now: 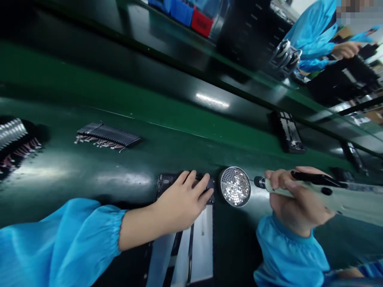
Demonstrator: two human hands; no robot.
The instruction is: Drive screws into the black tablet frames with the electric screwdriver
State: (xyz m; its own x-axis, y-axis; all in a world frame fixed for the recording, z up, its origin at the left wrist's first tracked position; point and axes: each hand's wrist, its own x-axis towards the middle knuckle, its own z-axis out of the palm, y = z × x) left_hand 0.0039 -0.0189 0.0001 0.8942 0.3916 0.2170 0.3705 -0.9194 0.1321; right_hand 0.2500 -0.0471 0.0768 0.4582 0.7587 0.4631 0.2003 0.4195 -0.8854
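Note:
My right hand [295,199] is wrapped round a pale electric screwdriver [348,201]. Its thin bit points left, at the rim of a round tin [221,191] full of small shiny screws [236,189]. To the tin's left, my left hand [187,203] rests over the upper part of an opened tablet-like device [203,247], fingers spread and fingertips on its dark top section. Pale flat panels, probably batteries, and black strips fill the device's lower part. My left hand and forearm hide some of it, and the picture's bottom edge cuts it off.
A dark ribbed strip with short pink wires [109,135] lies on the green bench, with a similar stack [14,143] at far left. More opened devices [289,131] lie back right. Beyond the ledge stand blue [181,11] and red [202,23] bins; a co-worker in blue sleeves [312,32] handles dark parts.

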